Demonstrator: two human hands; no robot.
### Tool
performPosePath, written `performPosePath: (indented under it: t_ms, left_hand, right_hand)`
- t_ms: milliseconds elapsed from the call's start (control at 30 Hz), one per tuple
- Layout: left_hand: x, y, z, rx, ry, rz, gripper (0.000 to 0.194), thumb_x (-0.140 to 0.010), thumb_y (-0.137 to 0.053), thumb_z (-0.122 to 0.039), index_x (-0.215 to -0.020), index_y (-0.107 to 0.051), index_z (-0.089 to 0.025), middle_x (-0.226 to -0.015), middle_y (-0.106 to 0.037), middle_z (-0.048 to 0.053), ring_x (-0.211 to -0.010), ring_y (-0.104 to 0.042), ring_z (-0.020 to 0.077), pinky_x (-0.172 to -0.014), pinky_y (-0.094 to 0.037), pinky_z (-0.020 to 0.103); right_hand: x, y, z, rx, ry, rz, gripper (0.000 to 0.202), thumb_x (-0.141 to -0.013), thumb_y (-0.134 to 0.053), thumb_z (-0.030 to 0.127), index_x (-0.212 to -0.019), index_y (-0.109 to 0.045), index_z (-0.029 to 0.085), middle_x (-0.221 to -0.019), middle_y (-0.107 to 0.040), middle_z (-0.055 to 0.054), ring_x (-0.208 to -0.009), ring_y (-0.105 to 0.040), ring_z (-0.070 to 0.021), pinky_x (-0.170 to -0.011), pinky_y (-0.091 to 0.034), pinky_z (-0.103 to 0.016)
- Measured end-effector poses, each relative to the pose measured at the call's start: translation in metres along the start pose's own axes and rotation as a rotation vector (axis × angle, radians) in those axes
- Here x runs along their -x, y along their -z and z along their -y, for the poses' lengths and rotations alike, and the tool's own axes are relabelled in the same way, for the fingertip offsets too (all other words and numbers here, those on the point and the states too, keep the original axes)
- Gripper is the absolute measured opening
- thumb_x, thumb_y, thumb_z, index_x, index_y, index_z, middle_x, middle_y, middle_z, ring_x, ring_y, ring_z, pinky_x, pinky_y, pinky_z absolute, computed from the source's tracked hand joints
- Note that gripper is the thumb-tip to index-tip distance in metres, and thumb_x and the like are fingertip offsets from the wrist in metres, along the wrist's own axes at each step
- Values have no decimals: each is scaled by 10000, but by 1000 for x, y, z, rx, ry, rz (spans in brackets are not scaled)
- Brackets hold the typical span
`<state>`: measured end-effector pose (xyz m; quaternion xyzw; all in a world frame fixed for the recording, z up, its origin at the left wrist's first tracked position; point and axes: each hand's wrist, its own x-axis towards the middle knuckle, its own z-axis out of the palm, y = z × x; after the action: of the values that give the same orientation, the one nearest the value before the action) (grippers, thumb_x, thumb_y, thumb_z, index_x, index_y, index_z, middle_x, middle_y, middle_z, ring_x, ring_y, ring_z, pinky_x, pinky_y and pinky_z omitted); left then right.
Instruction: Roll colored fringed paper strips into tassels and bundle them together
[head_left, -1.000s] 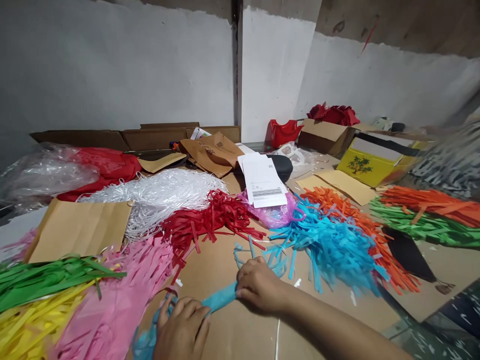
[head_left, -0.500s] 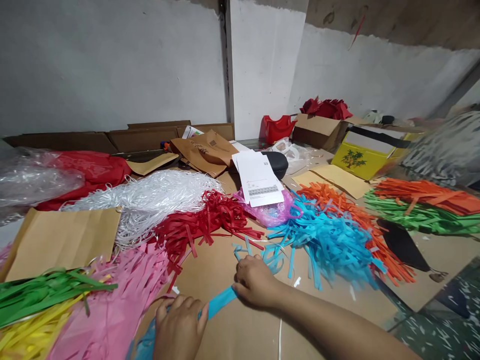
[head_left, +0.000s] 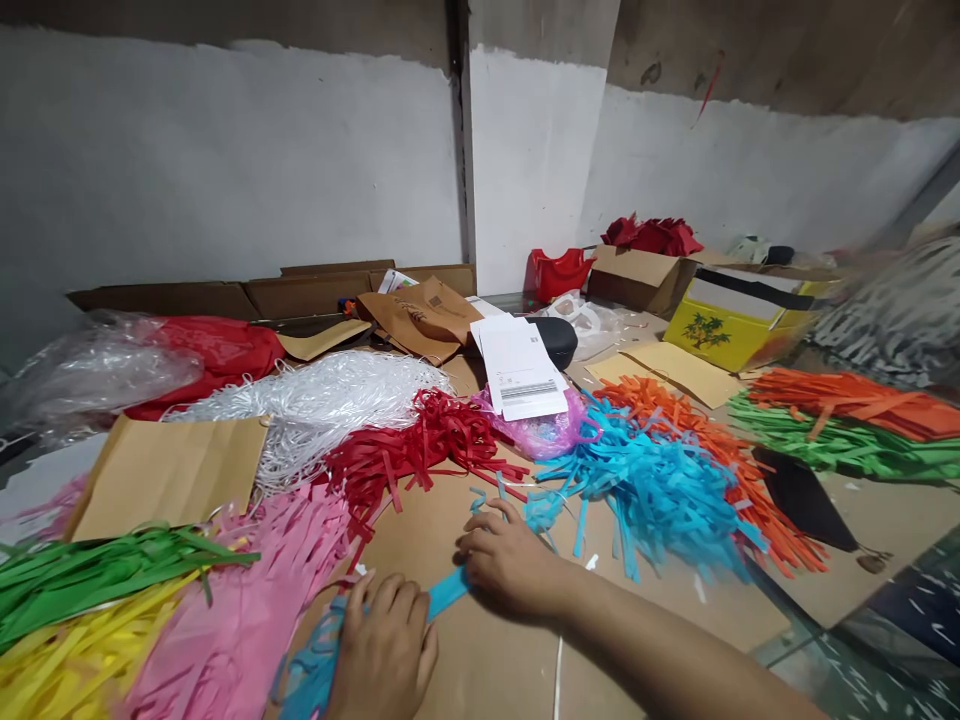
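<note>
A bundle of blue fabric strips [head_left: 448, 592] lies across the cardboard, drawn straight between my hands. My left hand [head_left: 386, 640] is bent over its left part, closed on it, with loose blue strip ends showing at the wrist side. My right hand [head_left: 506, 560] rests on the bundle's right part, palm down, its fingers loosely curved and apart. Beyond the right fingers, the far ends of the strips fan out in curls. A large pile of blue strips [head_left: 652, 490] lies to the right of that hand.
Around the cardboard [head_left: 487, 660] lie red strips [head_left: 405, 440], pink strips [head_left: 232, 600], green strips [head_left: 105, 580], yellow strips [head_left: 82, 650] and orange strips [head_left: 787, 520]. White cords [head_left: 322, 400], papers [head_left: 517, 365] on a pink plastic bag [head_left: 540, 430], and a yellow box [head_left: 720, 320] stand farther back.
My right hand's fingers have loosened and lifted from a closed grip on the blue strips. My left hand has shifted slightly right. The view has tilted up a little.
</note>
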<state>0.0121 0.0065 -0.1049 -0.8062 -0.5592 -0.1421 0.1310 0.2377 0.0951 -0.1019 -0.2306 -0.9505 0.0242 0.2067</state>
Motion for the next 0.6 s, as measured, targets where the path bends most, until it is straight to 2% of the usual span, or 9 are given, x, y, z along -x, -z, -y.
performPosePath:
  t_ms: [100,233,333,400,467,533,600]
  left_hand:
    - [-1,0,1,63,-6,-24,161,-831,-571,-190,-834,-730,-217,-836,-719,35,-950,-611,282,-1068,-304,547]
    - [-5,7,5,75,-69,21,168,-848,-576,-168,-852,-734,-224,-823,-725,11,-941,-628,258,-1073,-287,532]
    - [-7,8,7,81,-73,13,150,-844,-590,-177,-832,-731,-230,-805,-719,6,-911,-625,249,-1064,-293,526]
    - [-6,3,7,87,-54,-28,159,-847,-588,-164,-804,-725,-232,-785,-714,5,-885,-622,240,-1059,-302,513]
    - [-5,-4,7,85,-39,-52,215,-871,-549,-128,-795,-722,-230,-780,-714,6,-877,-621,234,-1053,-308,503]
    - [-3,-11,6,82,-38,-85,274,-895,-503,-102,-777,-717,-226,-765,-714,7,-875,-620,233,-1048,-309,501]
    - [2,-16,7,73,-53,-112,314,-912,-468,-85,-784,-717,-226,-763,-717,10,-890,-620,234,-1051,-304,496]
  right_hand:
    - [-3,2,1,2,32,46,99,-954,-649,294,-978,-695,210,-1157,-734,-27,-1149,-548,-237,-1127,-251,-532]
    - [-7,-5,0,89,118,25,213,-999,-511,143,-903,-697,179,-1080,-752,-48,-1113,-568,-232,-1130,-242,-551]
    - [-10,-9,-4,1,41,-14,180,-1015,-527,194,-976,-703,193,-1054,-761,-41,-1105,-585,-211,-1119,-264,-512]
    - [-13,-7,-3,-37,-19,-19,143,-1006,-559,236,-1009,-697,200,-1052,-759,-40,-1114,-584,-213,-1110,-270,-498]
    - [-13,-4,2,-26,-38,-13,163,-984,-603,308,-1089,-678,208,-1132,-736,-58,-1179,-552,-242,-1126,-239,-521]
    - [-13,-3,8,28,-4,-21,218,-984,-603,344,-1153,-650,214,-1213,-704,-70,-1238,-507,-262,-1151,-183,-544]
    - [-10,-5,12,107,52,-17,152,-1011,-556,295,-1082,-665,214,-1170,-712,-59,-1189,-516,-256,-1150,-171,-534]
